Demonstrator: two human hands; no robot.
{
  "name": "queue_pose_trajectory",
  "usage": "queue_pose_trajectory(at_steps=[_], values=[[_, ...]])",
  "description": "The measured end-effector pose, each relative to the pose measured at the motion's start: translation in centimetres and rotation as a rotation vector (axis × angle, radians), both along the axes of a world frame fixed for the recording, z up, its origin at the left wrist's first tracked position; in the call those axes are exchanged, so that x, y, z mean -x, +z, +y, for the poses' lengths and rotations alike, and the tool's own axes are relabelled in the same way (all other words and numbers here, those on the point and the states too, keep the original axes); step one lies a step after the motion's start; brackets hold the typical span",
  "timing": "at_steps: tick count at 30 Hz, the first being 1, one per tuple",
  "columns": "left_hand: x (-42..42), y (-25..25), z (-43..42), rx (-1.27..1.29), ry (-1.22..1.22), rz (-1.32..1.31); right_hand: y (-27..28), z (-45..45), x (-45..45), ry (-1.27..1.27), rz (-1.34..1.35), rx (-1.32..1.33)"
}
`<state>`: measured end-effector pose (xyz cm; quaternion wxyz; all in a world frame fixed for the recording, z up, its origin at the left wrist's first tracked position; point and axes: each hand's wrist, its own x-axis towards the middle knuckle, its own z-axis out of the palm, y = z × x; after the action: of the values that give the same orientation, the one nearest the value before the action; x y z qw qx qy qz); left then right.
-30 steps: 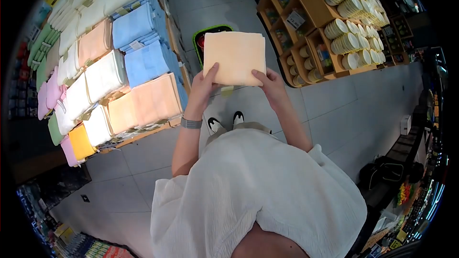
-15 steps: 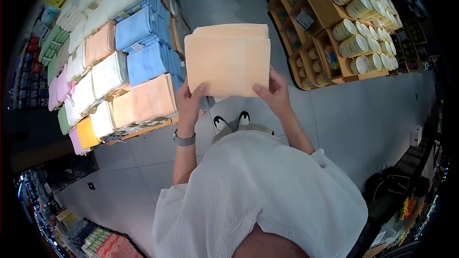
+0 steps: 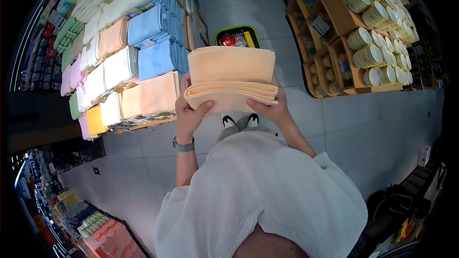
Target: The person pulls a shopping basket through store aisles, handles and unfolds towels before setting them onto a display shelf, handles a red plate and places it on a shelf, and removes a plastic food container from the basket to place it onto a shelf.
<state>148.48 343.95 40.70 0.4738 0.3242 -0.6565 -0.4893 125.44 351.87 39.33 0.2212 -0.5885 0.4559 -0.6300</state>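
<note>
A folded peach towel (image 3: 231, 65) is held up in front of my body, its layers and folded edges facing me. My left hand (image 3: 192, 111) grips the lower left side, thumb on the front layer. At the lower right, my right hand (image 3: 271, 106) grips it the same way, thumb in front and fingers behind. The fingers behind the cloth are mostly hidden. Just left of my left hand lie stacks of folded peach towels (image 3: 160, 93) on a display table, with blue towels (image 3: 155, 61) behind them.
A green-rimmed basket (image 3: 257, 43) holding a red round item and a yellow box stands on the floor beyond the towel. To the right, a wooden shelf (image 3: 330, 14) bears stacked bowls (image 3: 375, 50). Boxed goods (image 3: 110, 236) sit at lower left; a black bag (image 3: 394, 203) lies at lower right.
The towel has tipped and bent, so its folded layers now show. Both hands have moved slightly lower. The basket beyond has come into view as the camera shifted.
</note>
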Motion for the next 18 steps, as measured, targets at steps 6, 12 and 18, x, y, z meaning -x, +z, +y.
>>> queue_pose_trajectory(at_steps=[6, 12, 18], values=[[-1.6, -3.8, -2.0, -0.254, -0.021, -0.083, -1.7, -1.7, -1.0, 0.014, -0.062, -0.064], [0.5, -1.7, -1.5, -0.201, 0.07, -0.059, -1.6, -2.1, -0.6, 0.049, -0.225, -0.182], [0.7, -1.3, -0.9, -0.105, 0.076, -0.057, -1.4, -2.1, 0.1, 0.056, -0.238, -0.2]])
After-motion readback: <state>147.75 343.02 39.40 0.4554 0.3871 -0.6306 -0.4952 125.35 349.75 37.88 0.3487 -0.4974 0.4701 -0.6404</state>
